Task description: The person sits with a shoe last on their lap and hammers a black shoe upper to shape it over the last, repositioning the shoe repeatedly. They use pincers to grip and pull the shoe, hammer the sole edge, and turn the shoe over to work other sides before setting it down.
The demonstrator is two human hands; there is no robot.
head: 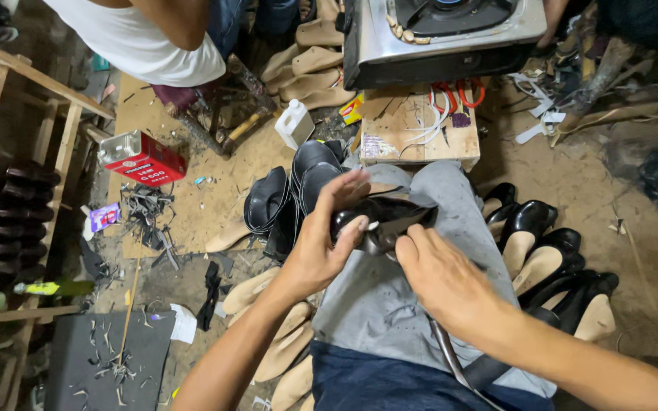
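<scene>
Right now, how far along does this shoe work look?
Done, it seems: black shoes on tan lasts stand in a row by the person's right knee. In hand: the left hand grips a black upper on the lap; the right hand presses beside it. Left: black uppers and bare lasts on the floor.

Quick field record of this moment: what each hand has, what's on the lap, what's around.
left hand: grips black shoe upper, thumb on top
right hand: fingers touch the upper's near edge
support: grey-trousered lap
to the right: black shoes on tan lasts
ahead: gas stove on wooden box
to the left: red tin, white bottle
another person: white shirt, seated opposite
</scene>
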